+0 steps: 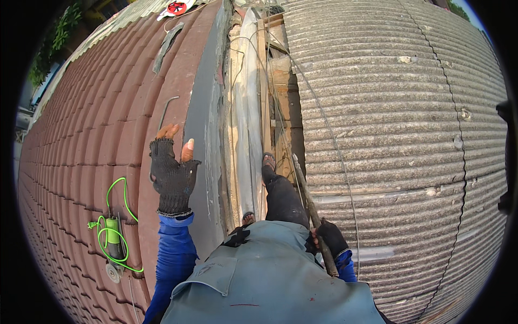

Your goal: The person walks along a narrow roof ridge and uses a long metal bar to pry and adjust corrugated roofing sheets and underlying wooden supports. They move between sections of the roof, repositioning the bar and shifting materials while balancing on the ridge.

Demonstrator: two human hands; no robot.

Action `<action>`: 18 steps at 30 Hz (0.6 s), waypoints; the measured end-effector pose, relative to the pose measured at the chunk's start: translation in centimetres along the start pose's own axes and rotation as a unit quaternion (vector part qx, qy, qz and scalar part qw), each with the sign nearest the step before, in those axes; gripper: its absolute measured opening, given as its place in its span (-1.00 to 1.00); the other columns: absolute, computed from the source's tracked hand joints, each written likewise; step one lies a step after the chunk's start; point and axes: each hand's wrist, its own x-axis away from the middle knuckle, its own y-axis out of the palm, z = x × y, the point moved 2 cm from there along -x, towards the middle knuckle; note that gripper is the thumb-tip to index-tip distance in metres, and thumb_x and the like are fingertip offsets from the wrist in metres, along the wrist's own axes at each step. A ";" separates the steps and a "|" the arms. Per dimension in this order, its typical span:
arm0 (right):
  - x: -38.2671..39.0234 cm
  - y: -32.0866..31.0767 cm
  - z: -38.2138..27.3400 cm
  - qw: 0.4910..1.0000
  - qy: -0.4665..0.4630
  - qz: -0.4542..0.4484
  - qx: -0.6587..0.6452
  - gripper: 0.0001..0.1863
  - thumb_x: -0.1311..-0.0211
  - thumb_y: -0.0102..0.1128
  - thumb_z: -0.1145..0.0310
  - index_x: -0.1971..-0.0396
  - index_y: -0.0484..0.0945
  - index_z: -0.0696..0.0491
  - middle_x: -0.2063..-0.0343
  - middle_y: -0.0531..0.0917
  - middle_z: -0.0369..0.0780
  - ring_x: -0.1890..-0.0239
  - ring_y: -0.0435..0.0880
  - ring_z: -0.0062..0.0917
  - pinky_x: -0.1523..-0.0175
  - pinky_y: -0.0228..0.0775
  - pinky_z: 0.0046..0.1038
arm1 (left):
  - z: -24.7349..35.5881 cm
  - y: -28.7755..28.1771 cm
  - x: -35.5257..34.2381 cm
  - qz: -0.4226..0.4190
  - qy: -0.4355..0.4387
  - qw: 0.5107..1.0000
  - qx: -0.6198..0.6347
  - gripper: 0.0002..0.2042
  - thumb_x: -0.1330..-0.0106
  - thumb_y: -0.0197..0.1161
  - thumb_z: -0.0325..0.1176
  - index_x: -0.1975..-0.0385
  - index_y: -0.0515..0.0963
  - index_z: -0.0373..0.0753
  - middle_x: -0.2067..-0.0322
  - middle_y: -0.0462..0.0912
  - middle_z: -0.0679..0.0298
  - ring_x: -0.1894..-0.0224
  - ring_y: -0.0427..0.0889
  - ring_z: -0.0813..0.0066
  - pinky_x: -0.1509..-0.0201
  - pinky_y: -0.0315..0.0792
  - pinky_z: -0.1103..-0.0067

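My left hand (175,170), in a dark fingerless glove, is held out over the brown tiled roof. Its thumb stands apart, while the fingers curl around a thin bent metal rod (165,112) whose hooked end points away from me. The glove hides part of the rod. Close to my right thigh, my right hand (330,237), also gloved, is closed round a rough wooden stick (308,197). That stick slants from beside my hip up over the gap between the roofs.
A green angle grinder (113,237) with a coiled cord lies on the tiles (89,186) at left. My sandalled feet are in the gutter strip (249,108), beside an open gap with wood boards (280,97). Loose wires (329,127) cross the corrugated roof (383,124).
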 end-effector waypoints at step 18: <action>-12.5 2.8 -32.3 0.998 -0.028 0.034 0.046 -0.74 -0.09 0.12 0.29 0.41 0.55 0.22 0.65 0.56 -0.23 0.66 0.56 -0.55 0.56 0.41 -0.49 | -9.6 14.8 -19.5 -0.026 -0.132 0.988 -0.080 -0.65 -0.25 0.29 -0.34 0.00 0.48 -0.30 0.06 0.56 0.01 -0.01 0.54 0.06 -0.07 0.40 0.32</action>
